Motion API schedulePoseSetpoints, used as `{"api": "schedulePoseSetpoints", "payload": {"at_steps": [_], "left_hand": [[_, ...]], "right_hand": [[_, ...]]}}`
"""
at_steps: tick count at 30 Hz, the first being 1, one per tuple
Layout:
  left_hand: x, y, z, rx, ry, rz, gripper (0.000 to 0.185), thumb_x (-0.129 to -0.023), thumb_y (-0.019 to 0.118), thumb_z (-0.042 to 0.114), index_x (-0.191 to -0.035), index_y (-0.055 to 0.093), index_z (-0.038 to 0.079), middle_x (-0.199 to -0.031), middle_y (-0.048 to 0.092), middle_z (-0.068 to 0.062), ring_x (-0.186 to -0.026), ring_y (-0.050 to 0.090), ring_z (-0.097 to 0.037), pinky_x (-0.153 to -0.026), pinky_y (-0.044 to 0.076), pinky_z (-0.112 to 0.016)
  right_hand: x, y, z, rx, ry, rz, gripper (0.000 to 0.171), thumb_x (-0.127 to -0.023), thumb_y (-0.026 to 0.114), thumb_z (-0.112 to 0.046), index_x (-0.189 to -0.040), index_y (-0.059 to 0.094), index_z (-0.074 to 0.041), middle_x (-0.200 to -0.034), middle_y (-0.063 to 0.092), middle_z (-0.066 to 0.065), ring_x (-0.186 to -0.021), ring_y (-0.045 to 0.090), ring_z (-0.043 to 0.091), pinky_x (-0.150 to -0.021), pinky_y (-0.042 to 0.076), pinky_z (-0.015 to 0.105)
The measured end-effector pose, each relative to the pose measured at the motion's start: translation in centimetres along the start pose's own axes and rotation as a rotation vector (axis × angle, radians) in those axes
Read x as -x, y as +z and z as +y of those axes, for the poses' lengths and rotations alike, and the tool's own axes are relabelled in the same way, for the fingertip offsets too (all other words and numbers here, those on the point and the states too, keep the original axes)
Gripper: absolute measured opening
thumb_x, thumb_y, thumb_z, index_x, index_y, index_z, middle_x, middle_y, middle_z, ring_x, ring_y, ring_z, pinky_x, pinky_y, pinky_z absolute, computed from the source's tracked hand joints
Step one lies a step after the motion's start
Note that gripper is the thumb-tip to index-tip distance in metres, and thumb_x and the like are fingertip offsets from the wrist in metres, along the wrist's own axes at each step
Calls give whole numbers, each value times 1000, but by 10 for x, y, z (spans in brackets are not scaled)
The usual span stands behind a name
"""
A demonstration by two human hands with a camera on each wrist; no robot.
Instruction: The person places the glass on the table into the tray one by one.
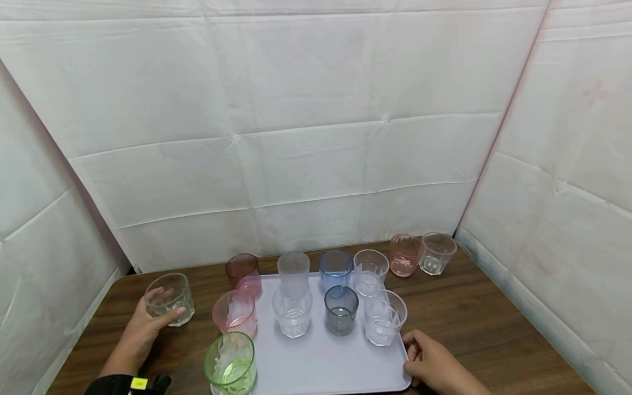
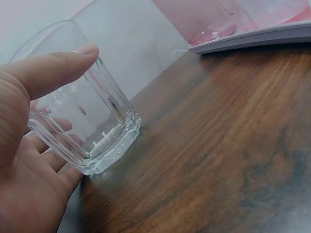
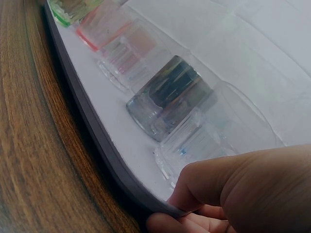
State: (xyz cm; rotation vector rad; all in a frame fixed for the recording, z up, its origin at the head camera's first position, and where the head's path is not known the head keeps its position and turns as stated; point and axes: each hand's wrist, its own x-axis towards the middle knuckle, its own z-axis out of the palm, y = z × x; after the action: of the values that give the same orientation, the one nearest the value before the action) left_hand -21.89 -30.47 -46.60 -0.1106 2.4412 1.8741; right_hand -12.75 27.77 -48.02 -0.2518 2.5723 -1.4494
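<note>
Nine glasses already stand on the tray (image 1: 321,362); three remain on the table (image 1: 494,329). Left hand (image 1: 143,329) has its grip around a clear glass (image 1: 170,299) at nine o'clock; right hand (image 1: 432,365) pinches the tray's corner.

Legible text, labels, brands, numbers, signs: none. One small yellow tag (image 1: 139,383) on the dark wrist strap at the left forearm carries dark marks, too small to read. Glasses, tray (image 1: 316,362), wooden table (image 1: 469,323) and white backdrop panels bear no lettering in any view.
</note>
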Motion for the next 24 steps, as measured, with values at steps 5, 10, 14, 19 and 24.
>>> {"api": "schedulePoseSetpoints", "payload": {"at_steps": [5,10,14,19,24], "left_hand": [[4,2,0,-39,20,-9,97,-97,68,18,-158,-5,-3,-161,18,-29,-144,21,-44,-82,33,-8],[10,4,0,-64,40,-12,94,-95,70,17,-158,3,-4,-158,24,-30,-139,30,-35,-83,35,-8],[18,6,-1,-93,76,-5,88,-94,71,13,-156,11,-6,-153,33,-30,-119,44,2,-83,38,-9],[28,7,3,-77,95,-14,85,-93,71,9,-154,14,-8,-146,43,-29,-100,46,18,-82,42,-11],[37,6,21,-4,143,-49,82,-95,67,5,-154,12,-7,-131,51,5,-104,50,14,-83,42,-11]], "right_hand": [[0,0,-2,-1,10,-5,39,-75,62,7,-113,53,9,-76,53,4,-58,54,11,-51,53,29],[-1,0,-3,4,14,-8,40,-74,61,7,-113,53,9,-77,54,5,-59,55,12,-51,53,30],[-1,0,-2,11,12,-9,40,-74,61,6,-113,53,9,-77,54,5,-59,55,13,-51,53,30],[-2,0,-1,22,13,-8,41,-74,62,6,-114,53,9,-77,54,5,-58,55,14,-51,53,31],[-2,0,-2,30,10,-4,41,-73,62,6,-113,54,9,-77,53,5,-57,55,13,-50,53,31]]}}
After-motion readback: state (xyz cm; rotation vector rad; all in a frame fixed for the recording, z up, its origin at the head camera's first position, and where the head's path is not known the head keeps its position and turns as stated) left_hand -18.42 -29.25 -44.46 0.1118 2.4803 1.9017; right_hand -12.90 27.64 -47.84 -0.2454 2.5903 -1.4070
